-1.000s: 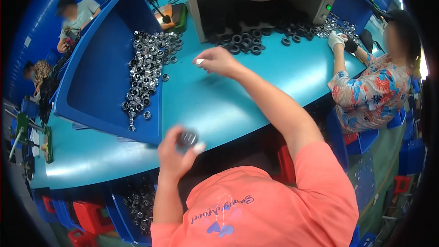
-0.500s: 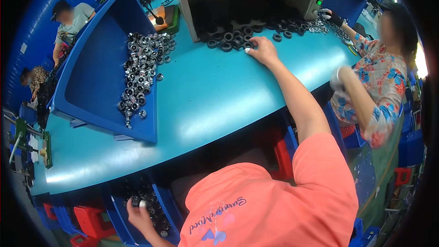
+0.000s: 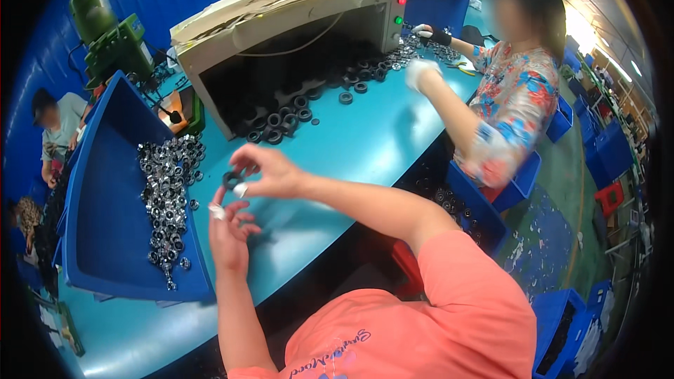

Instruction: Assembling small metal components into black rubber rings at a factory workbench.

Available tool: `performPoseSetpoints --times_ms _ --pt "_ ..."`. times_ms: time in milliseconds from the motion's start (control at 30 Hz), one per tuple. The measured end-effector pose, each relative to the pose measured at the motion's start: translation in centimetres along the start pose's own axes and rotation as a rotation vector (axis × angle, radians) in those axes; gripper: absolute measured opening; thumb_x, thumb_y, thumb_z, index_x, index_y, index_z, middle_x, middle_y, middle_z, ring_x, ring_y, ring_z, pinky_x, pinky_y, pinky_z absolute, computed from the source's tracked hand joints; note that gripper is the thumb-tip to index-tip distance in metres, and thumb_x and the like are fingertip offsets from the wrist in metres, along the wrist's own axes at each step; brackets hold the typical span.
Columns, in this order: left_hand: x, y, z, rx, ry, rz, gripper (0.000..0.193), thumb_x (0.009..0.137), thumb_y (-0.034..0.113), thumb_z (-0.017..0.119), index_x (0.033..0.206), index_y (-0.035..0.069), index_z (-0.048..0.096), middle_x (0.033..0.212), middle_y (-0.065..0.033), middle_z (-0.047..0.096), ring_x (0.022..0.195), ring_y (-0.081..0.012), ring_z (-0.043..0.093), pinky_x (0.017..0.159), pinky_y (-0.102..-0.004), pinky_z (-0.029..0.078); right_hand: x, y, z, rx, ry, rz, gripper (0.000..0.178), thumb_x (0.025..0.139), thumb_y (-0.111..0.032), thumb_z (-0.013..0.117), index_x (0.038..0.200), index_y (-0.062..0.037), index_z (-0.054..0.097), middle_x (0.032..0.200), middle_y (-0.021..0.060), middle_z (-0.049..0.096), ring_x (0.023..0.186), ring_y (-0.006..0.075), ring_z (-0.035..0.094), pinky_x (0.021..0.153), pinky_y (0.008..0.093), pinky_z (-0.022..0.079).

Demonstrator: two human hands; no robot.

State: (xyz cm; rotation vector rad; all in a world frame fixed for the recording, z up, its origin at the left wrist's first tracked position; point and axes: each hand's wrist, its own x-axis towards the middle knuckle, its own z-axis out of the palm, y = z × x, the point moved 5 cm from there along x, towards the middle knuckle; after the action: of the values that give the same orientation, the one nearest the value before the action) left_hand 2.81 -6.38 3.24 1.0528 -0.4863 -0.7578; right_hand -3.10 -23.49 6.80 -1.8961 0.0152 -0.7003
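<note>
Over the teal table, my right hand (image 3: 272, 174) pinches a black ring (image 3: 230, 180) between thumb and fingers. Just below it my left hand (image 3: 230, 235) is raised, its fingers apart and curved. The tip of its index finger comes up close to the ring; whether they touch, I cannot tell. White coverings wrap a fingertip on each hand. Beyond my hands, similar black rings (image 3: 284, 123) lie loose in front of a box-shaped machine. To the left, shiny metal ring parts (image 3: 165, 200) are heaped in a tilted blue bin (image 3: 105, 238) and spill over its open side.
The beige machine (image 3: 210, 56) has a wide dark opening, with red and green lights at its right end. A co-worker in a flowered shirt (image 3: 516, 98) works at the right, one gloved hand over the table. Blue bins (image 3: 477, 203) with small parts stand below the table edge.
My right hand has brought a black ring from the pile toward me and left. My left hand has risen from the lower bin to meet it. The view has turned rightward.
</note>
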Motion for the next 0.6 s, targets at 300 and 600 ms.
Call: performPoseSetpoints --times_ms 300,600 --pt "4.5 -2.5 -6.8 -0.413 0.141 0.071 0.043 0.107 0.035 0.038 0.137 0.006 0.05 0.104 -0.008 0.064 0.086 -0.0159 0.059 0.068 -0.0318 0.05 2.6 2.9 7.6 0.136 -0.133 -0.037 0.045 0.077 -0.02 0.072 0.12 -0.01 0.061 0.106 0.0091 0.066 0.102 0.0251 0.063 0.087 0.0358 0.051" --pt "3.6 -0.2 -4.8 -0.376 0.013 0.218 0.042 0.104 0.037 0.039 0.131 0.006 0.05 0.078 -0.007 0.055 0.061 -0.0129 0.046 0.051 -0.0265 0.039 4.8 8.9 11.2 -0.471 -0.098 -0.018 0.043 0.081 -0.021 0.071 0.124 -0.0147 0.066 0.124 0.0132 0.059 0.117 0.0342 0.052 0.098 0.0446 0.046"
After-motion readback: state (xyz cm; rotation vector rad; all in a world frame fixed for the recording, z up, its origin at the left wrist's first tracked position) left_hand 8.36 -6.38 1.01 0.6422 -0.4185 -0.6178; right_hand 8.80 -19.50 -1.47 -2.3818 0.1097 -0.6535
